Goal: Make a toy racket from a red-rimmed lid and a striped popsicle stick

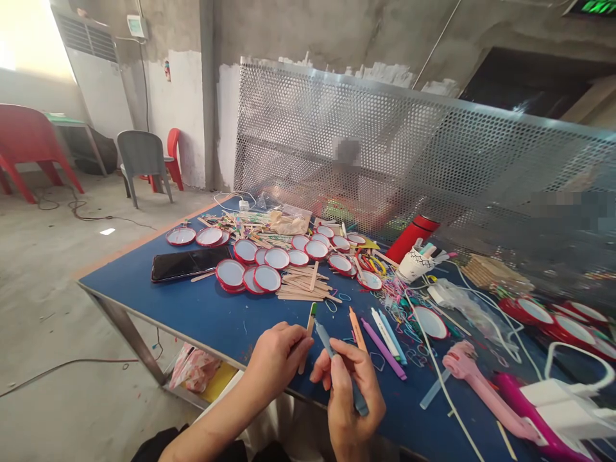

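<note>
Held upright in my left hand (282, 356) is a wooden craft stick (310, 319), its top end coloured green. My right hand (350, 385) grips a blue-grey marker (324, 338) like a pen, with the tip close to the stick's green end; whether they touch I cannot tell. Just right of my hands lie an orange marker (357, 328), a purple marker (384, 348), a white marker (385, 332) and a light blue marker (393, 337). Beyond my hands, a pile of plain craft sticks (303, 285) rests beside several red-rimmed white discs (267, 278).
A black phone (190, 263) lies at the table's left. A red flask (412, 237) stands behind a cup of markers (414, 264). Rubber bands (399, 301), cables, a pink glue gun (486, 385) and a white charger (563, 404) crowd the right side. A perforated metal panel (298, 135) borders the back.
</note>
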A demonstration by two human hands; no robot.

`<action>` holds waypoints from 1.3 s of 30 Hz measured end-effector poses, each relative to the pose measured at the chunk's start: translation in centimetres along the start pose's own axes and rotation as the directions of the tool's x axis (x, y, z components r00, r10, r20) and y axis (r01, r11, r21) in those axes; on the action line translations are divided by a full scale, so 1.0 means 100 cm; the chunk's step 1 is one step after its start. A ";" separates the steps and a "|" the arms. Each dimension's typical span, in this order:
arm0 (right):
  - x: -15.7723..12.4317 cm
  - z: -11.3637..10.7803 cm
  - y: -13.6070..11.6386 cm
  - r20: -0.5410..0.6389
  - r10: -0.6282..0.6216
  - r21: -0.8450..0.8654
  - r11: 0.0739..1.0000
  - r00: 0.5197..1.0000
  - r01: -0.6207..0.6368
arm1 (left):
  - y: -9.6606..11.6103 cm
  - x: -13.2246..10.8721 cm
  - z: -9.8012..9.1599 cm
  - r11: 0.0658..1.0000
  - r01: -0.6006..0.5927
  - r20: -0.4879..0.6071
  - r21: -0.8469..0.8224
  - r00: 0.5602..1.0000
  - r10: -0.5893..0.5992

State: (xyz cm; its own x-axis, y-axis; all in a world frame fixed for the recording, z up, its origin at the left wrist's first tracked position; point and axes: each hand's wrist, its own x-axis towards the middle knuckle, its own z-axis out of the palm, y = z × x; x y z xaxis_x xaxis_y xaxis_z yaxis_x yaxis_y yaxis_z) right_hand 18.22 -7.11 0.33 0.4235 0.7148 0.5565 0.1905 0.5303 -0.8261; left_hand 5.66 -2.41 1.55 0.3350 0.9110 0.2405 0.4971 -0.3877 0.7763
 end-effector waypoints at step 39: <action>-0.001 -0.002 0.003 0.011 -0.013 0.009 1.000 1.000 0.013 | 0.000 0.000 0.000 0.999 0.027 0.021 0.018 0.999 -0.027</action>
State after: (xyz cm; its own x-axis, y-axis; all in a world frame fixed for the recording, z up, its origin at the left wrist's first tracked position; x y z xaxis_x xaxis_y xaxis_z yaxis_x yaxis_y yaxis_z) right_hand 18.38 -7.11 -0.06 0.4113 0.7128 0.5681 0.1879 0.5436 -0.8180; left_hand 5.68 -2.42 1.52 0.3384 0.9181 0.2065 0.5205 -0.3655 0.7717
